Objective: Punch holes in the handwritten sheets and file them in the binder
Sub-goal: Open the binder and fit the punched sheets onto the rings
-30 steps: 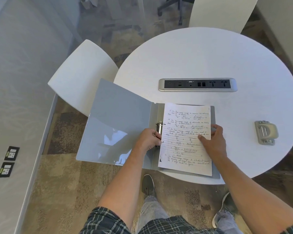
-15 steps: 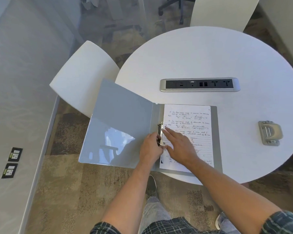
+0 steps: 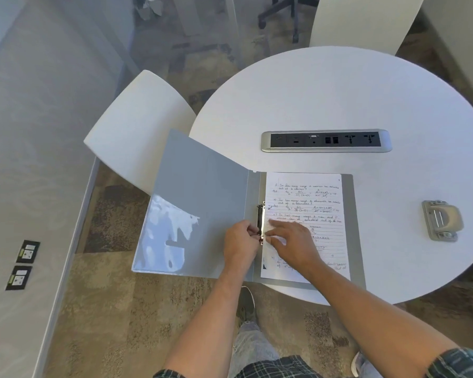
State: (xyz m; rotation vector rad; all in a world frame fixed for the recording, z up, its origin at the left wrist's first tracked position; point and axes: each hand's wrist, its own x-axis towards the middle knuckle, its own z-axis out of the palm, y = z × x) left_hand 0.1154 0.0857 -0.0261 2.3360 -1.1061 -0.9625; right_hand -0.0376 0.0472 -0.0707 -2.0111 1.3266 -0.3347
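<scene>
A grey binder (image 3: 202,203) lies open at the near left edge of the round white table (image 3: 339,99), its front cover hanging out past the table's rim. The handwritten sheets (image 3: 309,197) lie on its right half, against the metal ring clip (image 3: 261,218). My left hand (image 3: 242,242) pinches the lower end of the ring clip. My right hand (image 3: 291,242) rests flat on the sheets beside the clip, fingertips at the paper's left edge. A grey hole punch (image 3: 441,220) sits on the table to the right, away from both hands.
A silver power socket strip (image 3: 325,141) is set into the table behind the binder. One white chair (image 3: 137,132) stands at the left under the binder cover, another (image 3: 361,20) at the far side. Patterned carpet lies below.
My right hand has moved from the sheets' right side to their left edge by the ring clip. The sheets now lie straight on the binder's right half. My left hand has stayed at the clip.
</scene>
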